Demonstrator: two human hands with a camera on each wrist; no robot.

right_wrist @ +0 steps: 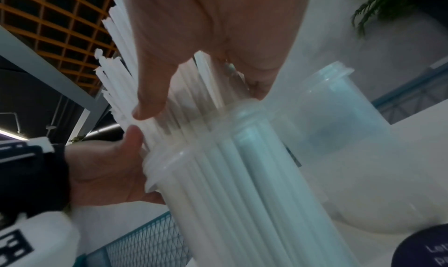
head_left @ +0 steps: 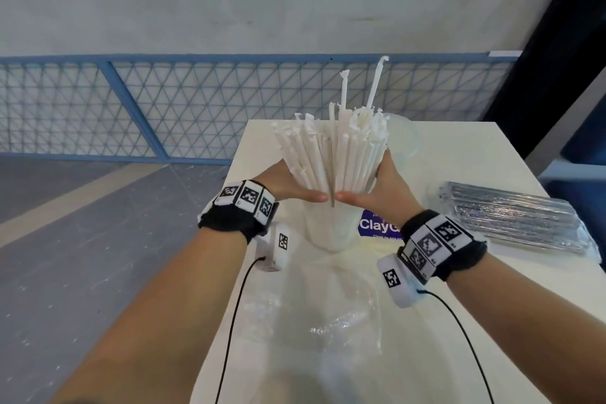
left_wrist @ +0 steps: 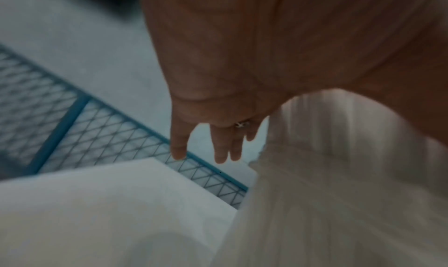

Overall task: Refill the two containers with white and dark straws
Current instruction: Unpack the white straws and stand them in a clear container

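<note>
Crinkled clear plastic (head_left: 328, 321) lies nearest, this side of the translucent container (head_left: 328, 233). Above its rim, the left hand (head_left: 288, 187) and right hand (head_left: 377, 187) cup the white straws (head_left: 334, 147) standing in it, thumbs nearly meeting, left fingers straight. Two straws ride high; uneven pressure could splay them over the rim or tip the container toward the dark straws (head_left: 515, 216) to its right.
</note>
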